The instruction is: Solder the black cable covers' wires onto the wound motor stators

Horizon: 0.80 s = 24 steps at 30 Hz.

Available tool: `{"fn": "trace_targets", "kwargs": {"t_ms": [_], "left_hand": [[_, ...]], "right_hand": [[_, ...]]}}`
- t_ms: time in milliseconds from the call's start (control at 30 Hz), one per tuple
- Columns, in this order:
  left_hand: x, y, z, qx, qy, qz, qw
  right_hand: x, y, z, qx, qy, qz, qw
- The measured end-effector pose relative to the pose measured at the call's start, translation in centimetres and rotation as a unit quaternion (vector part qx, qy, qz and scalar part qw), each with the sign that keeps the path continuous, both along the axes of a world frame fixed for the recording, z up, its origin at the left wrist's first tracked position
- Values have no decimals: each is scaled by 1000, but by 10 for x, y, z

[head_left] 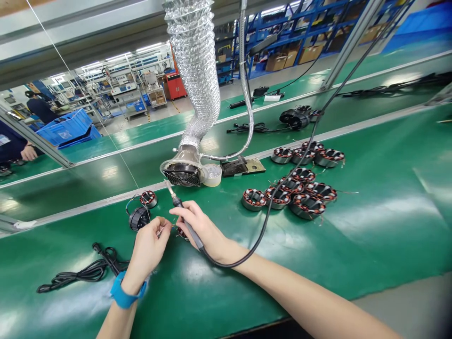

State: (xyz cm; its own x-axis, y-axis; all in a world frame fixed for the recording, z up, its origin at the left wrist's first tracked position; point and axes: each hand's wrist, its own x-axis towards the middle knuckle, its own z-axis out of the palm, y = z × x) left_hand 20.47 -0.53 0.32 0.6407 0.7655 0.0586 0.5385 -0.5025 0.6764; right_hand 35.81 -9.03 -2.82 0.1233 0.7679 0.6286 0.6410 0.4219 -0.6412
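Copper-wound and half hidden, a small stator (181,234) lies on the green table (353,245) directly under both hands, and that is where the work sits. The right hand (201,228) has its grip closed pen-fashion round a soldering iron (183,214), whose tip points up and away, lifted clear of the piece. The left hand (150,247), a blue wrist strap (123,295) below it, pinches a thin wire (160,231) between thumb and finger just beside the iron's handle; whether it is solder or a lead I cannot tell. Just beyond the left hand lie another stator (149,198) and a black round part (138,218), joined by thin leads. Behind the tip stands a fume fan (182,173) on a foil duct (197,70). To the right, well apart, a cluster of stators (293,188) waits under the iron's cord (263,226). By my guess the piece in hand is mid-joint, and nothing shows which of the cluster are finished.
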Motion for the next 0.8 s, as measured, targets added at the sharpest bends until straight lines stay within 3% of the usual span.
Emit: {"fn": "trace_targets", "kwargs": {"t_ms": [300,800], "left_hand": [[6,-1,-1,48,10,60,997],[8,-2,-4,48,15,66,997]], "right_hand": [[8,-5,19,92,173,-104,975],[3,-9,16,76,155,-73,982]]}}
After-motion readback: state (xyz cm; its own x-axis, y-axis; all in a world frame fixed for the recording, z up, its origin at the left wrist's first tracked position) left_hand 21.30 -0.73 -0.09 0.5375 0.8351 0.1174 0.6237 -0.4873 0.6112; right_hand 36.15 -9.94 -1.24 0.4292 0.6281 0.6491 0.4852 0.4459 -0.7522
